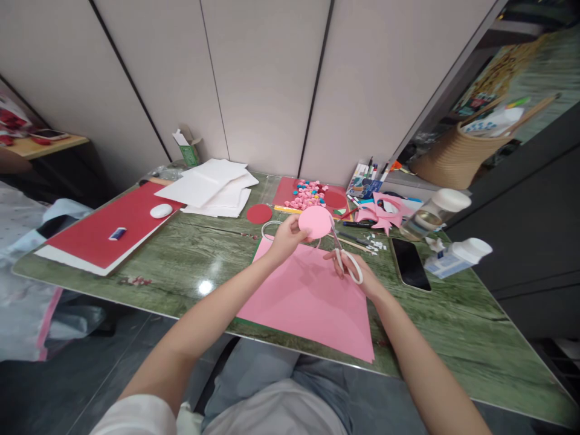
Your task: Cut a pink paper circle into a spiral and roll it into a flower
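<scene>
Between the fingers of my left hand is a round piece of pink paper, raised above the table. My right hand holds white-handled scissors, whose blades meet the right edge of the circle. A narrow curl of paper dangles below the disc. Under both hands lies a large pink paper sheet. Just behind my left hand are a white ring and a red paper circle.
Pink beads are heaped on red paper at the back. Pink scraps, a phone and bottles stand or lie to the right. Leftward are white sheets and a red sheet. A person's clothing shows at far left.
</scene>
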Motion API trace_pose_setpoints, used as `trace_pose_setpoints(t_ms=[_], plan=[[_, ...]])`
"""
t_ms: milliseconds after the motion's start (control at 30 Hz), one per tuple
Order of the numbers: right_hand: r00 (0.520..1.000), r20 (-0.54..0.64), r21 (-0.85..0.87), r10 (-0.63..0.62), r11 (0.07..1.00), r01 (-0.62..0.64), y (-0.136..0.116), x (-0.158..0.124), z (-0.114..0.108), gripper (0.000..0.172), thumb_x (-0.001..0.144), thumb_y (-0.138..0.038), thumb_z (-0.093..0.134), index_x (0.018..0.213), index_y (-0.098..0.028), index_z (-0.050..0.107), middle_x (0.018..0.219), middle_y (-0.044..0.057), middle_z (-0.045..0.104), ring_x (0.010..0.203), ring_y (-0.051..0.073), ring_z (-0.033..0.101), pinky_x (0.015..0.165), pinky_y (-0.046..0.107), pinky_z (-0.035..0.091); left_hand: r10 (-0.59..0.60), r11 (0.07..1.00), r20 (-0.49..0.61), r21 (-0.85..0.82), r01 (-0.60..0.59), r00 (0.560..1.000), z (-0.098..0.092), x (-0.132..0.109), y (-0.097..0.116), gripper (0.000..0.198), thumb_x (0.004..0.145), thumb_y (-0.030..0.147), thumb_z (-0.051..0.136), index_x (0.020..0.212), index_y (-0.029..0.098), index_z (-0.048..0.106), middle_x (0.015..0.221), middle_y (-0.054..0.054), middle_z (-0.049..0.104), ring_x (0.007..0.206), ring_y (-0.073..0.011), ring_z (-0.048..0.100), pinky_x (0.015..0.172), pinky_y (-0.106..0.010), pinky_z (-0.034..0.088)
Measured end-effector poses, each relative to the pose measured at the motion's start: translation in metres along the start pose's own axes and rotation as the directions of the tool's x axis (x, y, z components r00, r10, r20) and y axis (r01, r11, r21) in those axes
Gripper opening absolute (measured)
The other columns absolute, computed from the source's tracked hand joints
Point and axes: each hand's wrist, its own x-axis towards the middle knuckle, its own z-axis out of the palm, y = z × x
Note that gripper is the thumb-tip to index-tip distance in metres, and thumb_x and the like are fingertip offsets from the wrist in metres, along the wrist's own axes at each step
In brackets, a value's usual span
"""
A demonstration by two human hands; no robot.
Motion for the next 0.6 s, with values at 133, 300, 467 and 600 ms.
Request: trace_pose_setpoints(t_ms=[133, 300, 467, 600], plan=[[1.0, -0.005, 0.001, 0.0, 1.0, 0.0, -0.0005, 0.0004, -0.0006, 0.038, 0.085, -0.042, 0.035, 0.095, -0.013, 0.058, 0.054, -0.002, 0.042, 0.05, 0.01, 0.038, 0.053, 0.025, 0.029, 0.015, 1.0, 0.008, 0.015, -0.016, 1.0, -0.0008, 0.0004, 0.0003, 0.04, 0.062, 0.028, 0.064, 0.094, 0.012, 0.046, 0.103, -0.011, 0.056, 0.085, -0.018, 0.057, 0.06, -0.027, 0.051], [1.0, -0.018, 0.02, -0.008, 1.0, 0.009, -0.0005, 0.0005, -0.0006, 0.037, 0.085, -0.041, 0.036, 0.094, -0.014, 0.058, 0.053, -0.003, 0.042, 0.05, 0.01, 0.038, 0.053, 0.025, 0.029, 0.028, 0.999, 0.016, 0.021, -0.028, 0.999, 0.0002, 0.0, 0.0033, 0.04, 0.063, 0.027, 0.063, 0.095, 0.012, 0.046, 0.101, -0.011, 0.056, 0.083, -0.0175, 0.058, 0.06, -0.027, 0.051], [0.999, -0.042, 0.005, -0.006, 1.0, 0.007, -0.0011, 0.0006, -0.0001, 0.037, 0.084, -0.042, 0.037, 0.093, -0.014, 0.059, 0.051, -0.003, 0.043, 0.049, 0.01, 0.038, 0.053, 0.025, 0.03, 0.019, 0.999, 0.006, 0.025, -0.02, 1.0, 0.0009, -0.0009, 0.007, 0.041, 0.063, 0.028, 0.063, 0.096, 0.012, 0.046, 0.103, -0.011, 0.056, 0.084, -0.0174, 0.058, 0.06, -0.026, 0.051], [0.999, -0.05, 0.023, 0.0, 1.0, 0.001, -0.0003, 0.0008, 0.0004, 0.038, 0.083, -0.044, 0.038, 0.093, -0.014, 0.058, 0.051, -0.003, 0.041, 0.047, 0.01, 0.037, 0.051, 0.025, 0.03, 0.03, 0.999, 0.009, 0.025, -0.03, 1.0, 0.0006, -0.001, 0.0076, 0.039, 0.063, 0.027, 0.063, 0.095, 0.012, 0.046, 0.101, -0.011, 0.057, 0.083, -0.0172, 0.058, 0.06, -0.026, 0.051]])
